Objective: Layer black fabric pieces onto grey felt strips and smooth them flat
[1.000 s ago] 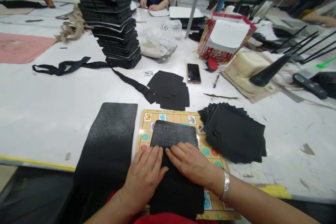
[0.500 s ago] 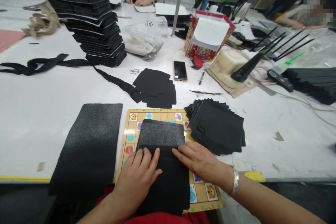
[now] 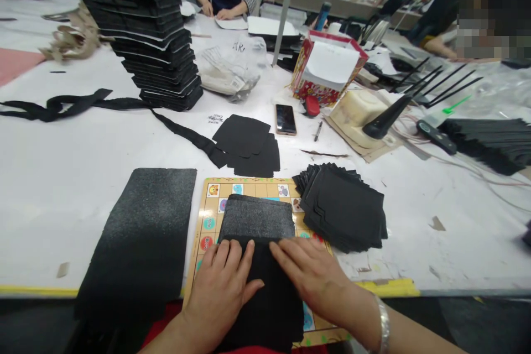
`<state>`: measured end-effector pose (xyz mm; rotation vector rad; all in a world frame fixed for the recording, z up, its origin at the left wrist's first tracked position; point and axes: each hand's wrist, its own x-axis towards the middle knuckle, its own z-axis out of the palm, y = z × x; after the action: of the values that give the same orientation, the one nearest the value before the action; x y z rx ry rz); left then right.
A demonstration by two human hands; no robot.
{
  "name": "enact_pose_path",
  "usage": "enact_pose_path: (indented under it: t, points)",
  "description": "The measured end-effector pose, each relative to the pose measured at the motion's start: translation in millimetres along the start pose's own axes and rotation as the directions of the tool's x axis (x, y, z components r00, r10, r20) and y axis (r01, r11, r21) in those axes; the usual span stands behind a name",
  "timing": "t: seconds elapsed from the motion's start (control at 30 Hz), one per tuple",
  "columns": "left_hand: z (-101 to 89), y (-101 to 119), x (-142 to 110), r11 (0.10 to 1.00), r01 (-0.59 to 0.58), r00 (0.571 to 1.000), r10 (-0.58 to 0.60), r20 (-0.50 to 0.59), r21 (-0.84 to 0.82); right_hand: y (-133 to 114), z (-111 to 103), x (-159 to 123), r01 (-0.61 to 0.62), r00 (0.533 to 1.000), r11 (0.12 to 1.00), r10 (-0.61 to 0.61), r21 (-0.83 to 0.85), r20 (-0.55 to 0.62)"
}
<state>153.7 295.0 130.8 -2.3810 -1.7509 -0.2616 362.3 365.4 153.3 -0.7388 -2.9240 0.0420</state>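
Now the left hand [image 3: 219, 287] and right hand [image 3: 311, 276] lie spread on a black sheet [image 3: 261, 304] beside stacked black pieces [image 3: 342, 207].

- Sheet [image 3: 257, 220]: black, matt, rough, grainy face.
- Board [image 3: 249, 187]: printed surface, glossy finish.
- Phone [image 3: 286, 119]: smooth, glossy glass face.
- Bangle [image 3: 385, 325]: polished silver-coloured metal.

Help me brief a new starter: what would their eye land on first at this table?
A tall stack of black sheets towers at the far left of the table. In the foreground, the left hand and right hand lie flat on a black panel on a cartoon-printed board. Further back, a red-patterned box stands out as a bright spot right of centre.
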Motion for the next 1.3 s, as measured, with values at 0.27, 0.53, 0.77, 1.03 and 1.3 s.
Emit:
enact_pose_path:
  t: [0.27,0.53,0.77,1.03,1.3]
  points:
    - [-1.2,-15.3,-7.8,0.995,-0.001,0.997,-0.006,-0.071,-0.098,3.9,8.9,-23.4,-0.074,0.997,0.987,0.071,-0.139,-0.028]
    - [5.1,-22.3,-1.7,0.993,-0.015,0.996,0.005,-0.09,-0.115,-9.9,7.1,36.5,-0.308,0.951,0.944,0.308,0.117,0.018]
    - [-9.5,-36.5,26.8,0.98,0.101,0.972,-0.06,0.226,-0.173,-9.1,6.8,66.6,-0.378,0.92,0.91,0.348,0.174,0.178]
    - [-10.3,-41.2,34.3,0.974,0.124,0.955,-0.066,0.289,-0.188,-11.6,4.8,52.1,-0.174,0.982,0.973,0.161,0.152,0.094]
    - [-0.9,-30.3,11.3,0.985,0.097,0.983,-0.117,-0.139,-0.143,10.8,-13.7,43.6,-0.328,0.869,0.937,0.348,-0.116,0.351]
